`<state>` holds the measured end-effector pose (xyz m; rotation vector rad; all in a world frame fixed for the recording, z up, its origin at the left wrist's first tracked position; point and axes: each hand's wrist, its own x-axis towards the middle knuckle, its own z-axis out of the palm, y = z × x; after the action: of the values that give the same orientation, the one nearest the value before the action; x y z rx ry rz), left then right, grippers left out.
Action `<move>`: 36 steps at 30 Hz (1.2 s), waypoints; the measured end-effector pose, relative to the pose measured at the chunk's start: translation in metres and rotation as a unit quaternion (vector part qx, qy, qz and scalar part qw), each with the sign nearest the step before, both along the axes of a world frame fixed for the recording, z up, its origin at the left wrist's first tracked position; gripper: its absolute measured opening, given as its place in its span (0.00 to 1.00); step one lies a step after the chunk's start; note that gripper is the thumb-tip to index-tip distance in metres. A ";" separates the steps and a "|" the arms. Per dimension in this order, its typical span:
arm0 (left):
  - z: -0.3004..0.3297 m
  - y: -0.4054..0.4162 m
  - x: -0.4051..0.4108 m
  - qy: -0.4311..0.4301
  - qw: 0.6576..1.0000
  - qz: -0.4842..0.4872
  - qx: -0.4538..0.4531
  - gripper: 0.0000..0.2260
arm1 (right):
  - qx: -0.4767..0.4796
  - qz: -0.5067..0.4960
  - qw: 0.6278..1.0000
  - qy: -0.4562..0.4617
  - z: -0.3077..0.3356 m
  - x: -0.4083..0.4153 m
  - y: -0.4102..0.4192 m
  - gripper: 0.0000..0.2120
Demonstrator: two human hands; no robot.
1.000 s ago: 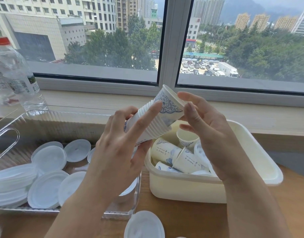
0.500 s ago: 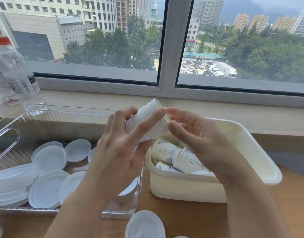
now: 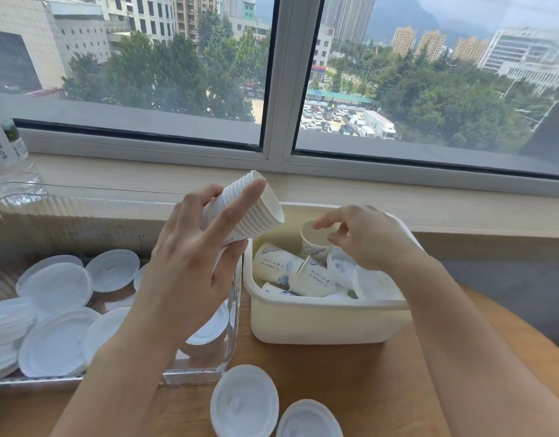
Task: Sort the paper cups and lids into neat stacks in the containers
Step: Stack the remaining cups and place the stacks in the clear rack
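Note:
My left hand (image 3: 189,266) grips a tilted stack of nested white paper cups (image 3: 249,206), mouth turned to the right, above the gap between the two containers. My right hand (image 3: 366,238) hovers in the cream tub (image 3: 319,323), thumb and forefinger spread at the rim of an upright cup (image 3: 314,241); it holds nothing. Several loose cups with blue print (image 3: 309,279) lie on their sides in the tub. The clear bin (image 3: 202,370) on the left holds several white lids (image 3: 57,339).
Two loose lids (image 3: 245,405) lie on the wooden table (image 3: 382,389) near its front edge. A plastic water bottle (image 3: 3,152) stands at the far left by the window sill (image 3: 429,200). Lids also lie among the cups in the tub.
My right hand pushed a printed cup into the stack, let go and dropped to the upright cup in the tub. The view shifted slightly to the right.

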<state>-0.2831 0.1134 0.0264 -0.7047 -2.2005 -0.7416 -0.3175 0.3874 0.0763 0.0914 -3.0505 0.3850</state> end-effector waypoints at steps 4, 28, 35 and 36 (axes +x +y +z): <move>0.001 0.004 0.002 0.006 1.000 -0.009 0.001 0.30 | 0.039 -0.004 0.999 -0.029 -0.001 -0.003 0.012 0.18; 0.007 0.014 0.009 -0.006 1.000 -0.004 -0.005 0.32 | -0.476 0.115 0.851 0.191 0.033 0.040 0.013 0.10; 0.008 0.014 0.010 -0.003 1.000 -0.005 0.001 0.35 | -0.466 0.149 0.864 0.119 0.028 0.045 -0.009 0.07; 0.008 0.014 0.010 -0.003 1.000 -0.005 0.003 0.35 | -0.464 0.151 0.865 0.117 0.027 0.045 -0.012 0.08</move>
<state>-0.2736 0.1271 0.0342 -0.7114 -2.2013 -0.7555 -0.2730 0.3753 0.1037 0.5062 -2.2874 1.6457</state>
